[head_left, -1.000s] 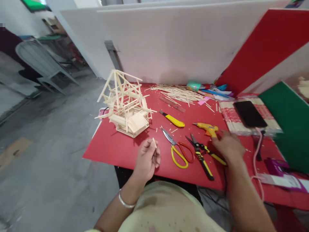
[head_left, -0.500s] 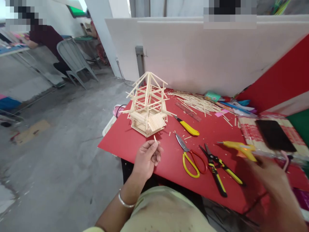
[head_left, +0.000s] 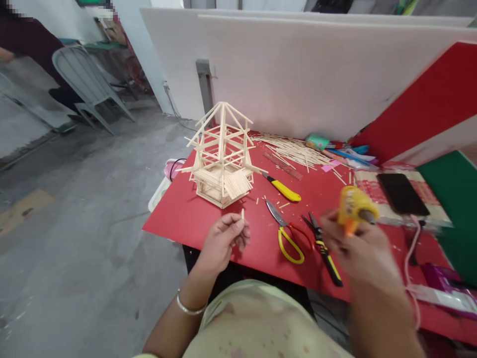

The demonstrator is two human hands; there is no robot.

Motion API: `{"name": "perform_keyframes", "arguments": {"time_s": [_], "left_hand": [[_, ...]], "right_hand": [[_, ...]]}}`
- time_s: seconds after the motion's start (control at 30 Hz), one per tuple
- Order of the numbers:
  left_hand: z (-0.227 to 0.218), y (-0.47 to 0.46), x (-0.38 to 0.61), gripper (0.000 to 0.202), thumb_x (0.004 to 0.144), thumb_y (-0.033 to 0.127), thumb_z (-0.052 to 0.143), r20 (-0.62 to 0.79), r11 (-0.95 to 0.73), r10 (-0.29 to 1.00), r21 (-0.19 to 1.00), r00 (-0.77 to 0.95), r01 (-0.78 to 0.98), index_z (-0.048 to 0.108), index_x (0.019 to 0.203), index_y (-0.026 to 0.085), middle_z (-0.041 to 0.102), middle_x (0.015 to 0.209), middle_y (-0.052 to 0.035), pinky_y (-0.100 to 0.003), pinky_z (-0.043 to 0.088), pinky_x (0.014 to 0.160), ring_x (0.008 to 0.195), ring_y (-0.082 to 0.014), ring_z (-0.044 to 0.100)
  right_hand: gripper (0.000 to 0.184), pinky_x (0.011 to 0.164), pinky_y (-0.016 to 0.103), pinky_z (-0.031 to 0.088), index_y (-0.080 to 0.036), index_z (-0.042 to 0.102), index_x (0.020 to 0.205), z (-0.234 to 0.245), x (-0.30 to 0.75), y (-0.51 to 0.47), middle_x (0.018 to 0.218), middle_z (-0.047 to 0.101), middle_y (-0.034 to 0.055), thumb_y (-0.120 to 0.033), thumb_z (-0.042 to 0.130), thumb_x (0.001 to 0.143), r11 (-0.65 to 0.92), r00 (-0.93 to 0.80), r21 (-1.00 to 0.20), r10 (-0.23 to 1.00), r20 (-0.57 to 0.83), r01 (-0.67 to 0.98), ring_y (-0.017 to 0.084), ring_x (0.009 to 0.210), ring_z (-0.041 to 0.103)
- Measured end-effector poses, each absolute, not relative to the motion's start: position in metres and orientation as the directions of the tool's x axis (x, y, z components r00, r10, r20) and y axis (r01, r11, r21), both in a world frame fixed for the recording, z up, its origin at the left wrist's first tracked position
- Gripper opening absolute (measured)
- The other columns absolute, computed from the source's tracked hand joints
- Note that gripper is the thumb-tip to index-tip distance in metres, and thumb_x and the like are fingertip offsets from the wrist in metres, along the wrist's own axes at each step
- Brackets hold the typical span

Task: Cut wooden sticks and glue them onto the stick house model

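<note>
My left hand [head_left: 229,236] pinches a short wooden stick [head_left: 243,214] upright between thumb and finger, just in front of a small house frame [head_left: 222,159] built of thin sticks. The frame stands on the red tabletop [head_left: 171,219], with open rafters above and a slatted panel [head_left: 237,185] low on its front. My right hand [head_left: 354,243], blurred by motion, is closed around a yellow glue gun [head_left: 356,209] held above the table. Below and left of that hand lie scissors [head_left: 286,233] with yellow and red handles and black-and-yellow snips [head_left: 325,253], partly hidden by the hand.
A yellow-handled cutter [head_left: 285,190] lies beside the house frame. Behind it are a ruler [head_left: 283,166] and a pile of loose sticks [head_left: 294,151]. At right, a phone [head_left: 402,194] rests on packaged sticks, with a pink cable [head_left: 413,243]. White boards [head_left: 298,74] stand behind the table.
My right hand has lifted the glue gun off the right side of the table and brought it leftward, turning it. My left hand still pinches the stick. The view has shifted slightly.
</note>
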State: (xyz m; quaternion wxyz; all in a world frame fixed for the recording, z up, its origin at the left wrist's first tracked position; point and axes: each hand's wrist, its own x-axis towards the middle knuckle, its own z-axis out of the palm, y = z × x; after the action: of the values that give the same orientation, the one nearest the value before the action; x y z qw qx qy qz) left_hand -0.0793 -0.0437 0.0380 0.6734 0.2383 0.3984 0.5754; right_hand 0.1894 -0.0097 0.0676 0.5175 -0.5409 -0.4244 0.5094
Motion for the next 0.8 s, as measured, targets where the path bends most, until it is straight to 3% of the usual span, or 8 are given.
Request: {"name": "perform_keyframes", "arguments": {"time_s": [0.07, 0.2, 0.3, 0.4, 0.5, 0.57, 0.67, 0.8], "left_hand": [[0.043, -0.041, -0.067, 0.025, 0.079, 0.035, 0.074, -0.248, 0.274, 0.961, 0.777, 0.125, -0.567, 0.062, 0.081, 0.013, 0.067, 0.067, -0.0043, -0.018, 0.044, 0.046, 0.054, -0.0117, 0.062], [0.05, -0.028, -0.039, 0.029, 0.077, 0.038, 0.075, -0.189, 0.342, 0.934, 0.717, 0.304, -0.607, 0.06, 0.08, 0.014, 0.07, 0.073, -0.0074, -0.023, 0.052, 0.052, 0.061, -0.0164, 0.068], [0.046, -0.022, -0.034, 0.029, 0.078, 0.04, 0.074, -0.158, 0.292, 0.953, 0.7, 0.257, -0.652, 0.059, 0.082, 0.015, 0.071, 0.089, -0.0095, -0.021, 0.049, 0.043, 0.063, -0.0168, 0.068], [0.032, -0.027, -0.045, 0.029, 0.078, 0.038, 0.075, -0.208, 0.198, 0.976, 0.755, 0.058, -0.625, 0.06, 0.085, 0.015, 0.069, 0.094, -0.0075, -0.016, 0.039, 0.034, 0.056, -0.0104, 0.062], [0.017, -0.039, -0.062, 0.026, 0.08, 0.036, 0.074, -0.303, 0.202, 0.951, 0.75, -0.056, -0.63, 0.061, 0.087, 0.014, 0.062, 0.069, -0.0001, -0.012, 0.034, 0.036, 0.049, -0.0055, 0.053], [0.011, -0.046, -0.071, 0.025, 0.08, 0.035, 0.074, -0.35, 0.202, 0.932, 0.726, -0.1, -0.657, 0.061, 0.085, 0.015, 0.058, 0.065, 0.0025, -0.012, 0.031, 0.037, 0.047, -0.0039, 0.049], [0.01, -0.05, -0.078, 0.027, 0.079, 0.038, 0.075, -0.367, 0.187, 0.919, 0.726, -0.143, -0.662, 0.062, 0.084, 0.014, 0.056, 0.063, 0.0035, -0.013, 0.029, 0.037, 0.044, -0.003, 0.046], [0.016, -0.044, -0.079, 0.029, 0.079, 0.041, 0.074, -0.355, 0.152, 0.913, 0.754, -0.201, -0.638, 0.063, 0.082, 0.014, 0.056, 0.061, 0.0028, -0.013, 0.03, 0.038, 0.043, -0.0038, 0.047]], "right_hand": [[0.034, 0.038, 0.017, 0.029, -0.02, 0.052, 0.08, 0.061, 0.144, -0.002, 0.081, 0.063, -0.0015, -0.033, 0.081, 0.068, -0.164, -0.079, -0.955, 0.986, -0.148, -0.246, 0.002, 0.044, 0.04], [0.033, 0.035, 0.018, 0.032, -0.021, 0.047, 0.081, 0.035, 0.115, -0.001, 0.063, 0.053, -0.006, -0.044, 0.071, 0.079, -0.392, -0.414, -0.866, 0.876, -0.248, -0.31, 0.007, 0.042, 0.046], [0.033, 0.033, 0.017, 0.026, -0.021, 0.045, 0.082, 0.025, 0.134, -0.006, 0.056, 0.047, -0.009, -0.046, 0.067, 0.082, -0.41, -0.436, -0.876, 0.857, -0.274, -0.256, 0.005, 0.035, 0.039], [0.03, 0.035, 0.017, 0.02, -0.022, 0.044, 0.084, 0.03, 0.165, -0.006, 0.054, 0.043, -0.0113, -0.042, 0.067, 0.082, -0.313, -0.326, -0.929, 0.915, -0.239, -0.197, 0.002, 0.034, 0.028], [0.032, 0.041, 0.019, 0.031, -0.021, 0.048, 0.087, 0.042, 0.191, 0.002, 0.059, 0.049, -0.0086, -0.038, 0.072, 0.075, -0.143, -0.066, -0.987, 0.987, -0.148, 0.07, 0.006, 0.043, 0.041], [0.035, 0.047, 0.022, 0.039, -0.021, 0.05, 0.087, 0.051, 0.195, 0.01, 0.064, 0.055, -0.0059, -0.041, 0.074, 0.072, -0.065, 0.069, -0.941, 0.997, -0.045, 0.332, 0.009, 0.051, 0.05], [0.042, 0.053, 0.024, 0.043, -0.021, 0.053, 0.09, 0.064, 0.174, 0.02, 0.069, 0.058, -0.0036, -0.052, 0.073, 0.07, 0.053, 0.042, -0.822, 0.995, 0.093, 0.567, 0.013, 0.057, 0.055], [0.049, 0.053, 0.026, 0.038, -0.02, 0.056, 0.087, 0.075, 0.124, 0.032, 0.057, 0.055, -0.0045, -0.062, 0.071, 0.067, 0.205, -0.006, -0.605, 0.95, 0.313, 0.769, 0.014, 0.051, 0.053]]}}
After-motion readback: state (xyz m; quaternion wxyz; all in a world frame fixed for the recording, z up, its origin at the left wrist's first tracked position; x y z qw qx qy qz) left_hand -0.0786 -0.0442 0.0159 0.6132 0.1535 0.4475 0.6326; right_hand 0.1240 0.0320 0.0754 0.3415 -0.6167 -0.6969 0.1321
